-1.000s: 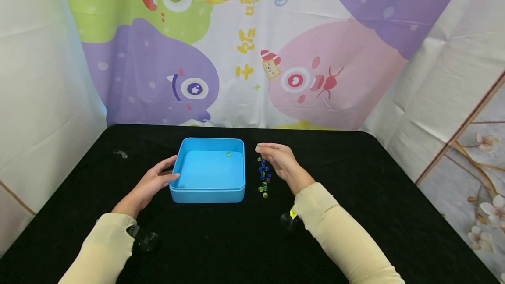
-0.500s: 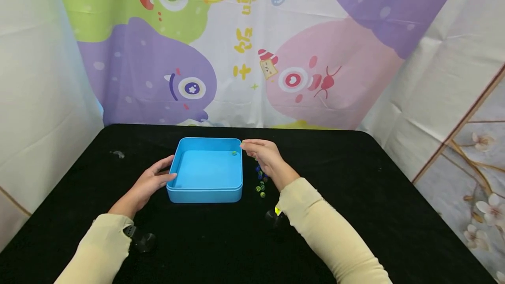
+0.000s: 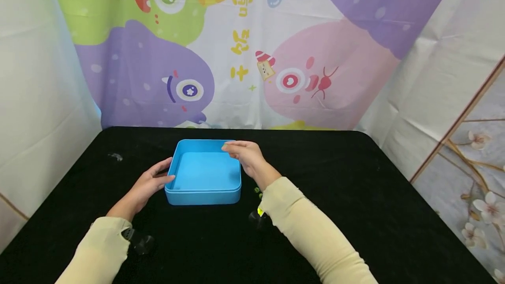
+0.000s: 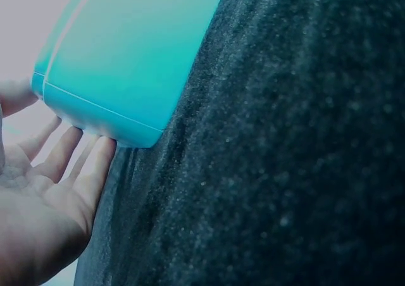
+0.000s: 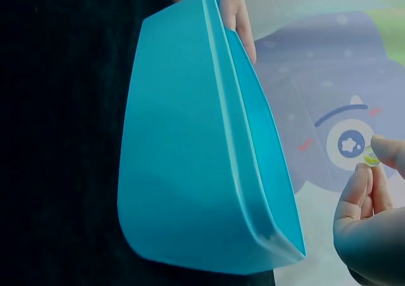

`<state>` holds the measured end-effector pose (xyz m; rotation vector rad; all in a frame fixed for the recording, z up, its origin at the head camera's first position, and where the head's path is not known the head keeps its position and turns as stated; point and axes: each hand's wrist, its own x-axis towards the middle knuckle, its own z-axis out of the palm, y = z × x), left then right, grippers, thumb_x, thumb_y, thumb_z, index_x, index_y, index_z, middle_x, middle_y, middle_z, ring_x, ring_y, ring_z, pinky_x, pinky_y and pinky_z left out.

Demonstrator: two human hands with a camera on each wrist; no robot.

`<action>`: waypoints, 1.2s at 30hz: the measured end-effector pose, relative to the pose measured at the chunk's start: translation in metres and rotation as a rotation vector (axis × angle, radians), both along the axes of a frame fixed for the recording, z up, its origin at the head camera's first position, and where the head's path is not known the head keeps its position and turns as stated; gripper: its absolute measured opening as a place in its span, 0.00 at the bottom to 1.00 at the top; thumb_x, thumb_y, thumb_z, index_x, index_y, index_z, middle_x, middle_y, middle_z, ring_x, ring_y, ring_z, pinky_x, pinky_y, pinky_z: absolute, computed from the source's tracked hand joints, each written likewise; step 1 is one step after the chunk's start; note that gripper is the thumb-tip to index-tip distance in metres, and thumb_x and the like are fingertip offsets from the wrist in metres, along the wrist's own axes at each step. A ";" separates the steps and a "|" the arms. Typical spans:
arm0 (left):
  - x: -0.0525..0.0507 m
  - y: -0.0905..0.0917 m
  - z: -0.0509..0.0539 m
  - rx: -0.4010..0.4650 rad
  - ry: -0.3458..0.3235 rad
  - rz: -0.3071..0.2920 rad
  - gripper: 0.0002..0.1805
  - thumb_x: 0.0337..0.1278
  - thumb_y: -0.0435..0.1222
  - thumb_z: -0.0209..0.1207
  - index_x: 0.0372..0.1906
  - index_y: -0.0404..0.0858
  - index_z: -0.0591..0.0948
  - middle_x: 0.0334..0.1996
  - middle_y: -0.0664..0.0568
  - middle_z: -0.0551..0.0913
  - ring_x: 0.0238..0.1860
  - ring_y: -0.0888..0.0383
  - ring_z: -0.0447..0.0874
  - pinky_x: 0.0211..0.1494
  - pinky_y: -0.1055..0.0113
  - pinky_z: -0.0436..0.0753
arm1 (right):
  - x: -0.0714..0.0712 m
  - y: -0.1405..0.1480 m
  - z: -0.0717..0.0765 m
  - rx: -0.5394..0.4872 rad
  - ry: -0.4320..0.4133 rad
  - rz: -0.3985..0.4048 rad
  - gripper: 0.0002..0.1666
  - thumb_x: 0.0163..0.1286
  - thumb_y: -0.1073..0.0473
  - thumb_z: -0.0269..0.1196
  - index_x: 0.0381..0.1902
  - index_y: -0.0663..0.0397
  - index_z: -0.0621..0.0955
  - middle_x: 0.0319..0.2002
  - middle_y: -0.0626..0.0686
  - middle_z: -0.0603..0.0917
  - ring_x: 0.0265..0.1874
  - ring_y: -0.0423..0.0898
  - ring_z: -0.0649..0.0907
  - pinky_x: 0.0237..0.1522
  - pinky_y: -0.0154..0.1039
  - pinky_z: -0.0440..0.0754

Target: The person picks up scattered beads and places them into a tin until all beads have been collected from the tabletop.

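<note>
A blue, open-topped square box sits on the black tabletop. My left hand holds its left wall, thumb over the rim and fingers against the outside; in the left wrist view these fingers touch the box's side. Above the box's far right corner, my right hand pinches a yellow-green glass marble between thumb and fingertips. Right of the box lie green marbles, mostly hidden behind the right hand and sleeve. The back right part of the box's inside is covered by the right hand.
Black cloth covers the table. A cartoon-printed curtain hangs behind its far edge. A small clear scrap lies at the far left. Dark camera mounts hang below both wrists.
My right hand has moved left from beside the row of marbles to over the box, carrying the marble. The green marble seen inside the box is now out of sight. My left hand stays on the box.
</note>
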<state>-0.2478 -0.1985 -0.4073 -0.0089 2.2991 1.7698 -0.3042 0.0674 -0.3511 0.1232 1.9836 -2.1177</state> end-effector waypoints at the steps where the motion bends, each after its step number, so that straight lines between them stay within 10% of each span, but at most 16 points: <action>1: 0.000 0.000 -0.001 -0.001 0.000 -0.002 0.39 0.66 0.41 0.51 0.74 0.41 0.45 0.72 0.37 0.44 0.68 0.37 0.46 0.66 0.41 0.54 | 0.000 -0.002 -0.001 0.002 0.004 0.001 0.15 0.54 0.62 0.71 0.40 0.61 0.83 0.41 0.52 0.83 0.45 0.54 0.78 0.57 0.46 0.71; 36: 0.002 0.000 -0.001 -0.002 0.012 -0.002 0.38 0.66 0.41 0.51 0.74 0.41 0.45 0.71 0.36 0.45 0.68 0.36 0.47 0.65 0.40 0.54 | -0.005 -0.027 0.010 -0.047 0.051 -0.062 0.13 0.55 0.60 0.70 0.38 0.58 0.84 0.35 0.51 0.85 0.40 0.52 0.80 0.51 0.42 0.76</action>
